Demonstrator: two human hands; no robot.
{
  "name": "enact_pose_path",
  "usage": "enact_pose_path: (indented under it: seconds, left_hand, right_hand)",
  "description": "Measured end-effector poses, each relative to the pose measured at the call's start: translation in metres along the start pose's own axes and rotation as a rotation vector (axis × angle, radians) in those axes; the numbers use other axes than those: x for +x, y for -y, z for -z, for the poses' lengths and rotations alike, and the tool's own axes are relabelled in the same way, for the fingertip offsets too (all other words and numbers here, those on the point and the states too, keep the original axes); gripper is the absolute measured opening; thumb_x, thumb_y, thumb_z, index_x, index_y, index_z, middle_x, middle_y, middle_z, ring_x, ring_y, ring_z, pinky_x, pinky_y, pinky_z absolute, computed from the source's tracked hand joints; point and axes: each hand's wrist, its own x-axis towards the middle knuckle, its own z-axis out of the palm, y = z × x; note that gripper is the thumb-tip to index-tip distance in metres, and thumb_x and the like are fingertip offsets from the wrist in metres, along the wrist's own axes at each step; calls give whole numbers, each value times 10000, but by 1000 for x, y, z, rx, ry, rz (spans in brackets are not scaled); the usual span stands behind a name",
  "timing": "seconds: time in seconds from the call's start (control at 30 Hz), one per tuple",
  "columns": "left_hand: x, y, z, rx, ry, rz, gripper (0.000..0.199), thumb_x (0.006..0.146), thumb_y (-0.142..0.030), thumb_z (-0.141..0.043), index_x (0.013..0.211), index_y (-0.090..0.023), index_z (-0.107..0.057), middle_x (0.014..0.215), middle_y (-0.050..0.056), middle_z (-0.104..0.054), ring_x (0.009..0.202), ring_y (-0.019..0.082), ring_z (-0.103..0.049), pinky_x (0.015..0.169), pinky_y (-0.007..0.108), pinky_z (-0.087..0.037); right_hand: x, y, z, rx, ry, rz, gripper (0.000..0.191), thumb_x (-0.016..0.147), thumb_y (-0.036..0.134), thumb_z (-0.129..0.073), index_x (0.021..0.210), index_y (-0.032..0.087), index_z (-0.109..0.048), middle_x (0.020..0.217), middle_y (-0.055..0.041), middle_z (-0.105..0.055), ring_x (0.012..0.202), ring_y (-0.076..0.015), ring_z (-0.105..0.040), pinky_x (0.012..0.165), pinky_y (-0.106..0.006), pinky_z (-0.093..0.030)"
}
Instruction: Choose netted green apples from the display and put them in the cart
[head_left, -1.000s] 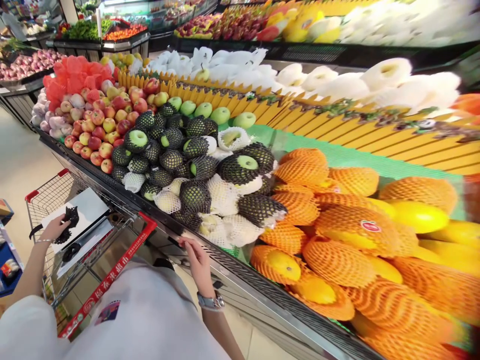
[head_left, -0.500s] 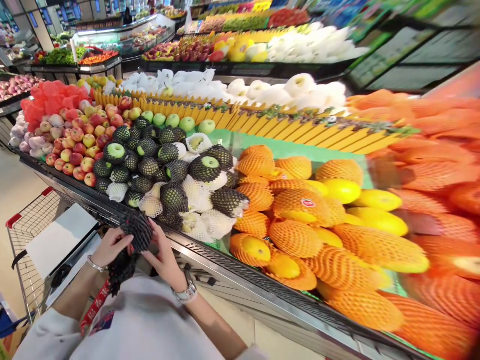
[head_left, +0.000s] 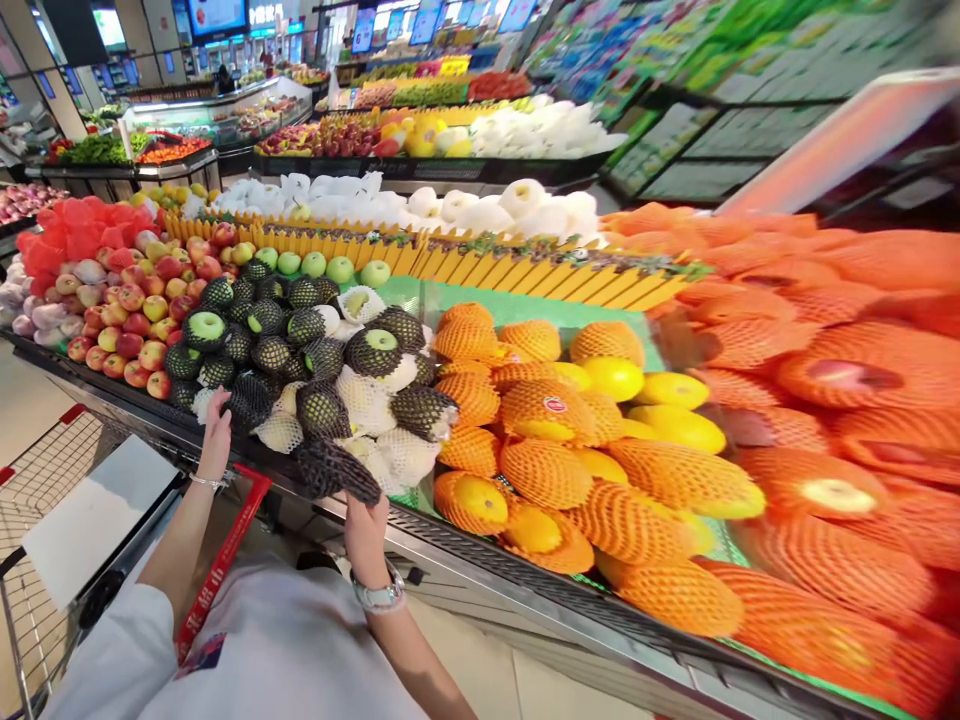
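Observation:
My right hand (head_left: 366,532) is closed on the end of a black foam fruit net (head_left: 341,474), which stretches left over the front edge of the display. My left hand (head_left: 216,432) reaches to the front of the fruit pile, its fingers against another black foam net (head_left: 250,400). Whether fruit is inside that one I cannot tell, and some of the fingers are hidden. Around both hands lie green apples (head_left: 205,329) in black netting and several pieces in white foam nets (head_left: 364,398).
Red apples (head_left: 137,324) are heaped on the left, netted yellow melons (head_left: 547,475) on the right, beside orange-netted fruit (head_left: 840,380). A metal-edged rail (head_left: 465,545) fronts the stand. A shopping cart (head_left: 56,455) with a white board (head_left: 101,520) stands at left.
My hands have moved apart from in front of my chest. The left has gone forward to the pile; the right has moved right with a black foam net. The view has shifted right.

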Motion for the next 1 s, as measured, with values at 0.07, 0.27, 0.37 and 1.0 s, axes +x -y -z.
enact_pose_path:
  seconds: [0.07, 0.27, 0.37, 1.0]
  left_hand:
    - [2, 7, -13, -55, 111, 34, 554, 797, -510, -618, 1267, -233, -522, 1571, 119, -307, 1461, 299, -273, 1077, 459, -389]
    - [0, -7, -43, -101, 251, -103, 503, 768, -414, -723, 1192, -213, -543, 1510, 144, -416, 1460, 256, -303, 1197, 432, -248]
    - [14, -14, -55, 169, 231, -340, 319, 893, -368, -579, 1156, -193, -540, 1478, 154, -439, 1433, 236, -354, 1174, 430, -306]
    - [-17, -40, -89, 872, 77, -530, 252, 939, -258, -455, 1099, -159, -622, 1055, 149, -580, 1005, 277, -521, 925, 450, -413]
  right_hand:
    - [2, -2, 7, 10, -8, 5, 329, 712, 282, -584, 985, 157, -719, 962, -101, -733, 928, -253, -656, 872, -396, -515]
    - [7, 3, 14, 50, -57, 73, 405, 700, 196, -564, 1090, 189, -670, 1095, -85, -701, 1041, -240, -640, 945, -406, -492]
    - [10, 7, 17, 27, -36, 66, 371, 730, 211, -581, 1089, 193, -670, 1093, -91, -701, 1032, -246, -644, 946, -421, -495]
    - [56, 0, 40, -84, -4, 23, 175, 787, 299, -615, 888, 168, -673, 827, -57, -699, 758, -203, -625, 692, -317, -510]
